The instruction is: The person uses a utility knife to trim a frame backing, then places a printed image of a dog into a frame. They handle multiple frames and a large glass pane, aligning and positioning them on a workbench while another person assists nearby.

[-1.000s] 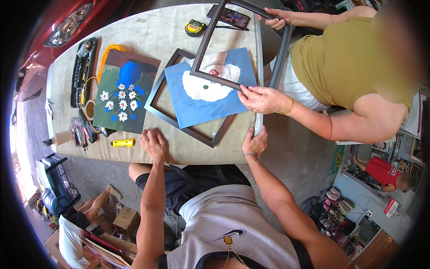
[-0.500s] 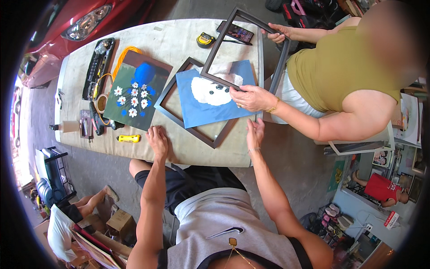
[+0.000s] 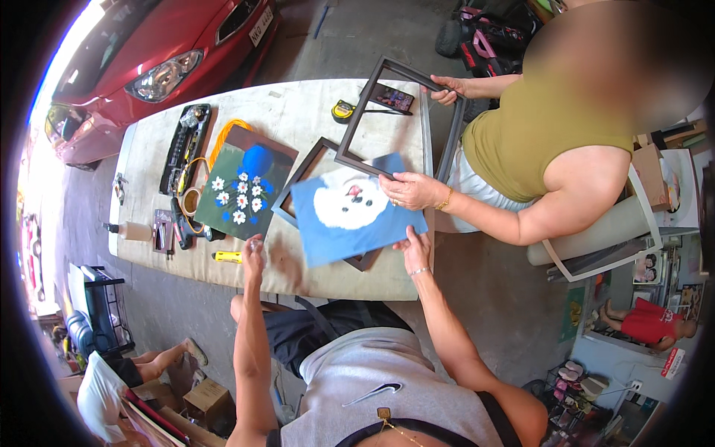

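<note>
My right hand (image 3: 415, 251) grips the lower right edge of a painting of a white fluffy dog on blue (image 3: 316, 238), thumb on top. The painting tilts above a dark picture frame (image 3: 319, 158) on the table and covers much of it. By the lower corner of a flower painting (image 3: 223, 190), my left hand (image 3: 254, 257) hovers with curled fingers and nothing visible in them. Across from me, a person in an olive top holds another dark frame (image 3: 359, 119) with both hands, partly over the dog painting's top edge.
The cloth-covered table (image 3: 298, 100) carries a tape measure (image 3: 342, 111), a phone (image 3: 391, 97), an open tool case (image 3: 186, 149), an orange cord (image 3: 227, 132), a yellow cutter (image 3: 227, 257) and a spray bottle (image 3: 134, 232). A red car (image 3: 164, 52) stands beyond it.
My right hand has taken hold of the dog painting, which has shifted toward me and lifted. My left hand has come up off the table. The other person still holds the frame.
</note>
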The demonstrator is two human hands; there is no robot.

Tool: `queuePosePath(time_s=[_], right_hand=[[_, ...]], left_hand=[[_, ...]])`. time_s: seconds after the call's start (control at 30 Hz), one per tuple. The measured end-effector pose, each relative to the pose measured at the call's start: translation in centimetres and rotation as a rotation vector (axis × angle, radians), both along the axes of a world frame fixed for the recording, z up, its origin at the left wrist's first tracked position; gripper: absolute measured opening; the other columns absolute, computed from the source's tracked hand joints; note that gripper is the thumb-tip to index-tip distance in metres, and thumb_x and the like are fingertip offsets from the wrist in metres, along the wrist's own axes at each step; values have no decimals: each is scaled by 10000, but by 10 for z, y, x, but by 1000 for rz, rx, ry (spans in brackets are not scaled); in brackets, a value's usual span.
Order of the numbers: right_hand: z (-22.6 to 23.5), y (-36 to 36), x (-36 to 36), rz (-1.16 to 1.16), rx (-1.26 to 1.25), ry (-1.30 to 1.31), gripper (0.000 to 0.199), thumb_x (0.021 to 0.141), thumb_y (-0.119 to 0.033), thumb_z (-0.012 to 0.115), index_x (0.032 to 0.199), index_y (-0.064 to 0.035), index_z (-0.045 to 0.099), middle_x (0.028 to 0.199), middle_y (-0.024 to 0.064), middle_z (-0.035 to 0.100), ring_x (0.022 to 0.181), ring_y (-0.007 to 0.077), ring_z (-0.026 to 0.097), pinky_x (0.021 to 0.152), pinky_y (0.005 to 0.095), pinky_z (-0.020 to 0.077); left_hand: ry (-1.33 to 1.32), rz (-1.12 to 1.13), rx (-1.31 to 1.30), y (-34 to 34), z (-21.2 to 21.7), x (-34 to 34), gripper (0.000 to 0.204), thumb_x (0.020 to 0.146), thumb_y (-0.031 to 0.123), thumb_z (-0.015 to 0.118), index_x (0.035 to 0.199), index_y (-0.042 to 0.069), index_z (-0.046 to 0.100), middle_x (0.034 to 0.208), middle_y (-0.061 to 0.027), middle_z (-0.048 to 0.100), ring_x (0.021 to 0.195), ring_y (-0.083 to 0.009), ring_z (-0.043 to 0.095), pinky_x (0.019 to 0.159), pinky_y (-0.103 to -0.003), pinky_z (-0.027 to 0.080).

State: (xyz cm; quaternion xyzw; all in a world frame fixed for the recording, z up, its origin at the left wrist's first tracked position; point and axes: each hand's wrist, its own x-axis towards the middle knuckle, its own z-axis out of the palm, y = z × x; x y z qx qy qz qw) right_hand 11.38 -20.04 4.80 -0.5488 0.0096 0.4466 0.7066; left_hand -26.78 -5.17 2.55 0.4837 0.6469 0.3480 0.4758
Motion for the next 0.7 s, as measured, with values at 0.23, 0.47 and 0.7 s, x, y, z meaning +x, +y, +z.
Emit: queuePosePath(time_s=[0.23,0.47,0.7], right_hand=[[18,-30,-33,356,88,143,195,956,-238,544,1067,-78,555,847,27,611,629,135,599,479,268,475],[33,42,-66,621,236,206,198,946,-268,569,993,-76,574,783,-9,580,605,93,575,476,241,450],[80,113,-60,543,261,-571,253,900,-251,637,1019,-37,574,877,50,579,775,145,556,685,281,449]], left_hand=[[297,-37,57,48,104,-21,320,882,327,605,796,23,651,719,-34,587,670,-121,504,623,-305,414],[742,-482,17,35,157,0,621,684,527,769,948,-30,693,847,-157,683,808,-231,649,763,-343,492],[-244,-311,-174,-4,186,-50,173,814,115,675,938,-6,672,813,-31,662,692,-126,608,642,-264,469]])
